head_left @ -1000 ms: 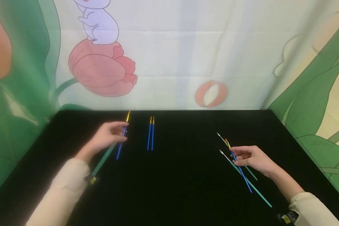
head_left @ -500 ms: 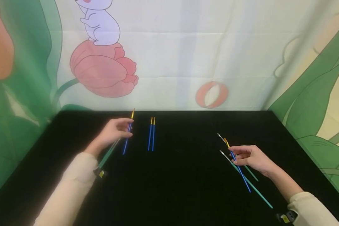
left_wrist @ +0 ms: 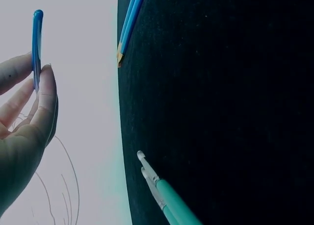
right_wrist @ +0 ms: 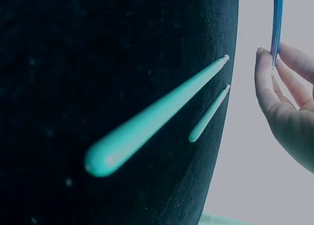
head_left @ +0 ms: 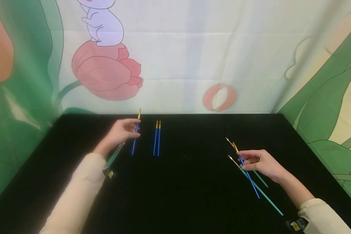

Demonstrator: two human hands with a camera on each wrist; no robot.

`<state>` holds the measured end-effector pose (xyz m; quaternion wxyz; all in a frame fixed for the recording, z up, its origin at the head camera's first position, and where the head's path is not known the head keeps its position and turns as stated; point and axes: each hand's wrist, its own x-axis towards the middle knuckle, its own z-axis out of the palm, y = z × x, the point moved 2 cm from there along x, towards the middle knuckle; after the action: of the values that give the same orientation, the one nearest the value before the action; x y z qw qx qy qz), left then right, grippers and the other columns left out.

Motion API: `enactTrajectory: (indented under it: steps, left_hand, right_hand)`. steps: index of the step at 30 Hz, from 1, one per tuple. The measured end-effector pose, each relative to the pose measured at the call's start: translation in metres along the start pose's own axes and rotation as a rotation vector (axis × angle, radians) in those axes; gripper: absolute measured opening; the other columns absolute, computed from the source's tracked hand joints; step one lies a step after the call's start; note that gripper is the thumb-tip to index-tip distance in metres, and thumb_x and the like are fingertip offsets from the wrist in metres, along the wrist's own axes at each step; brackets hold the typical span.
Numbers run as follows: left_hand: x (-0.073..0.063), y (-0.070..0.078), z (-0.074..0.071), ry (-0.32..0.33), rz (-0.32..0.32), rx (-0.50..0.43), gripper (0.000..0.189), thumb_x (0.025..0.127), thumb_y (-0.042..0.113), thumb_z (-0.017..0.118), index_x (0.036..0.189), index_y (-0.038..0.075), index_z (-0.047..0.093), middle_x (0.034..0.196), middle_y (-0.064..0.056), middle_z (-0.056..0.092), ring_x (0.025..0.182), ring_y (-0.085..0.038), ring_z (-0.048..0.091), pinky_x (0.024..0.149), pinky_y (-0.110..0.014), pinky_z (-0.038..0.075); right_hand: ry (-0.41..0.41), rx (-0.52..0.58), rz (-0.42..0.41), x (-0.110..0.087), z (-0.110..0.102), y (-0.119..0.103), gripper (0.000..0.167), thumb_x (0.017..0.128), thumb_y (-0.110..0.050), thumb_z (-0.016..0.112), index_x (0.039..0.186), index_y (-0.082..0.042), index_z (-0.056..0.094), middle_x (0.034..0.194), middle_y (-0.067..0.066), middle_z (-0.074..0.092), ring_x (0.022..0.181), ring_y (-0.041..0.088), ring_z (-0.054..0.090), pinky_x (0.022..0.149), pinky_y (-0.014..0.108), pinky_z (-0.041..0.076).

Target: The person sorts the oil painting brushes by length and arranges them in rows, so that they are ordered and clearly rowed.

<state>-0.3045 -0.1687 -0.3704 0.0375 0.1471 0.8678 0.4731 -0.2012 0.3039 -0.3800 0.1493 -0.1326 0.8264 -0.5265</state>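
My left hand pinches a blue paintbrush between thumb and fingers, its gold ferrule pointing up and away. Just right of it, two blue paintbrushes lie side by side on the black table. Below the left hand lie two green paintbrushes with pale tips, partly hidden by the wrist in the head view. On the right, my right hand pinches another blue paintbrush by its upper handle. It overlaps two green paintbrushes with silver ferrules lying beneath.
Behind the table's far edge hangs a light curtain printed with a rabbit, a pink flower and green leaves. More of the leaf print runs along the right side. A small dark device sits at the right wrist.
My left hand has moved right and farther away with its blue paintbrush, closer to the two lying blue brushes. The right hand and its brush have hardly moved.
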Motion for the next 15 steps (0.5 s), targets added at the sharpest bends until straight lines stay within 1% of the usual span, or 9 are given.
enactTrajectory:
  steps: [5, 8, 12, 15]
  left_hand:
    - [0.005, 0.000, 0.004, -0.002, -0.019, -0.007, 0.050, 0.081, 0.011, 0.068, 0.128, 0.008, 0.051, 0.107, -0.017, 0.057, 0.098, -0.028, 0.056, 0.081, -0.040, 0.051]
    - [0.007, 0.001, 0.006, 0.003, -0.031, -0.011, 0.049, 0.081, 0.010, 0.068, 0.127, 0.009, 0.051, 0.107, -0.014, 0.057, 0.099, -0.027, 0.056, 0.082, -0.040, 0.050]
    - [0.009, 0.002, 0.008, 0.021, -0.036, -0.018, 0.049, 0.080, 0.008, 0.067, 0.126, 0.008, 0.051, 0.106, -0.014, 0.056, 0.099, -0.028, 0.055, 0.083, -0.040, 0.050]
    - [0.012, 0.000, 0.010, 0.017, -0.033, -0.031, 0.049, 0.080, 0.006, 0.067, 0.126, 0.006, 0.051, 0.106, -0.016, 0.056, 0.099, -0.029, 0.056, 0.083, -0.040, 0.050]
  right_hand:
    - [-0.006, 0.012, -0.001, 0.000, 0.000, 0.000, 0.052, 0.080, -0.003, 0.066, 0.124, 0.016, 0.043, 0.106, 0.031, 0.055, 0.083, 0.018, 0.063, 0.073, 0.028, 0.053]
    - [-0.005, 0.007, -0.004, 0.000, 0.000, 0.001, 0.052, 0.081, -0.003, 0.065, 0.124, 0.016, 0.043, 0.105, 0.031, 0.055, 0.083, 0.020, 0.063, 0.073, 0.028, 0.054]
    - [-0.004, -0.004, -0.004, 0.001, 0.000, 0.003, 0.051, 0.081, -0.003, 0.065, 0.124, 0.015, 0.044, 0.106, 0.031, 0.055, 0.085, 0.024, 0.063, 0.073, 0.028, 0.053]
    - [-0.006, -0.013, 0.002, 0.002, -0.001, 0.005, 0.051, 0.081, -0.004, 0.065, 0.124, 0.014, 0.044, 0.107, 0.030, 0.055, 0.085, 0.024, 0.063, 0.073, 0.028, 0.053]
